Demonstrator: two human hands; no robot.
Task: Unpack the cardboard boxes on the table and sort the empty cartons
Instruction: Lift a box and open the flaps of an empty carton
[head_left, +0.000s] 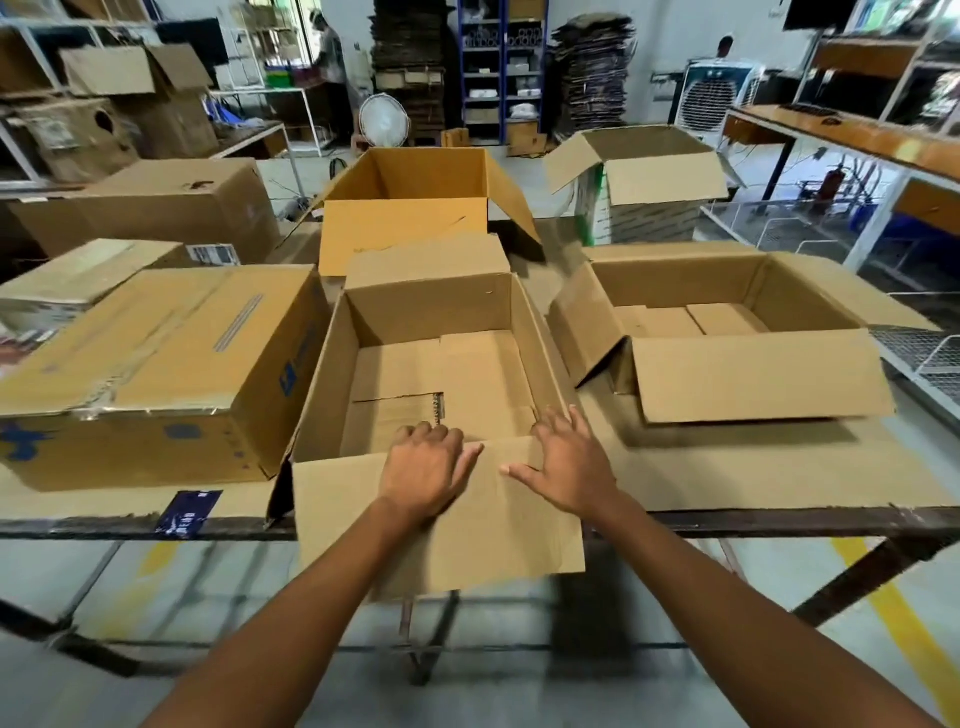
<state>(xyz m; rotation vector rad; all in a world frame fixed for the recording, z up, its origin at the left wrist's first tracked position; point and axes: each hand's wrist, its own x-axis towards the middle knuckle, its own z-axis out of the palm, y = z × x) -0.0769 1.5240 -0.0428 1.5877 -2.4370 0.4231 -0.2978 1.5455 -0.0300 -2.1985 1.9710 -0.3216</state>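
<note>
Sitting at the counter's (779, 488) front edge, the open box (524, 332) had the left hand (423, 470) gripping its near rim; the right hand (569, 467) lay flat, spread.

No word, number or brand can be read with certainty. On the closed carton (156, 364) at the near left, blue printing is seen on the near face and a blue square mark on its right-hand side; both are too blurred to be made out. A white label (213, 254) with dark bars is seen just behind that carton, its print too small to be read. White lettering is carried by a dark blue packet (188, 512) at the near edge of the table (779, 519), to the left, but it is smeared. Grey lines and a green stripe are printed on the white box (644, 218) at the far right, and nothing there is legible.
</note>
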